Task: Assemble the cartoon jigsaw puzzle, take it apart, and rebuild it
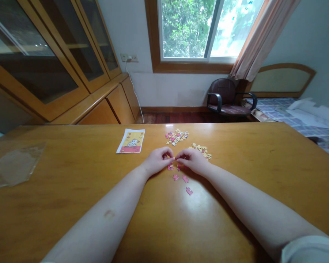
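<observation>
My left hand (158, 159) and my right hand (193, 159) meet fingertip to fingertip at the middle of the wooden table (71, 190). Both are pinched, and a small pink puzzle piece (175, 159) shows between the fingertips. Several loose pink puzzle pieces (184, 178) lie just below the hands, one (189, 190) nearer to me. A mixed heap of pink and yellow pieces (176, 137) sits beyond the hands, and a heap of yellow pieces (201, 149) lies behind my right hand. A printed picture card (131, 140) lies to the left of the heaps.
A clear plastic bag (15, 165) lies at the table's left edge. Wooden cabinets with glass doors (57, 54) stand at the left. Beyond the table stand a dark armchair (227, 96) under the window and a bed (298, 113) at the right.
</observation>
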Demonstrator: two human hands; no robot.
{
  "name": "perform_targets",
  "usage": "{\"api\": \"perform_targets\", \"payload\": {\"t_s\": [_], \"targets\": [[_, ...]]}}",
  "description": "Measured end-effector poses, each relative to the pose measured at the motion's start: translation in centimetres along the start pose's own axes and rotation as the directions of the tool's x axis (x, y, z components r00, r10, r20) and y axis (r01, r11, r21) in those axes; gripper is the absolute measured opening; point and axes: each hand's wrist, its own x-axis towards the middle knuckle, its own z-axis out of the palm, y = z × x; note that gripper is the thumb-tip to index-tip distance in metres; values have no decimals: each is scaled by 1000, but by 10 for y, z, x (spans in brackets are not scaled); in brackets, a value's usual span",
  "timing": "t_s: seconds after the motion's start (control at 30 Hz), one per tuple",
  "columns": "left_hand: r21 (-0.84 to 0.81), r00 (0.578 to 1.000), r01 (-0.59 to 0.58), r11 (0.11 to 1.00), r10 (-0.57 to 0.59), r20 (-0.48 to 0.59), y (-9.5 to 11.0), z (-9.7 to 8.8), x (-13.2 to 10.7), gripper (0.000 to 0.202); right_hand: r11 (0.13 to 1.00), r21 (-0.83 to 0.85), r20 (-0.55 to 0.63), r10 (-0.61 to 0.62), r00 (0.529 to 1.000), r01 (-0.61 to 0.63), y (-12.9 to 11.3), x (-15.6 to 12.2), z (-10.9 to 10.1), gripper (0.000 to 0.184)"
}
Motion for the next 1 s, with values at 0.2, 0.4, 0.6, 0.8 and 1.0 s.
{"api": "perform_targets", "payload": {"t_s": [0.2, 0.4, 0.6, 0.8, 1.0], "targets": [[126, 1000, 16, 992, -13, -28, -3, -9, 2, 28, 950, -248, 0, -194, 981, 188, 0, -4, -9, 18], [160, 993, 107, 981, -96, -73, -12, -16, 6, 26, 786, -439, 301, -326, 896, 434, -10, -9, -17, 25], [142, 993, 112, 984, -117, 28, -8, -15, 3, 25, 773, -476, 370, -257, 893, 419, -14, -9, -14, 38], [187, 991, 103, 977, -116, 61, -8, -14, 2, 25, 784, -473, 366, -239, 899, 401, -15, -9, -13, 37], [253, 996, 67, 965, -80, 41, -7, -13, 2, 23, 789, -468, 363, -239, 901, 398, -14, -8, -12, 38]]}}
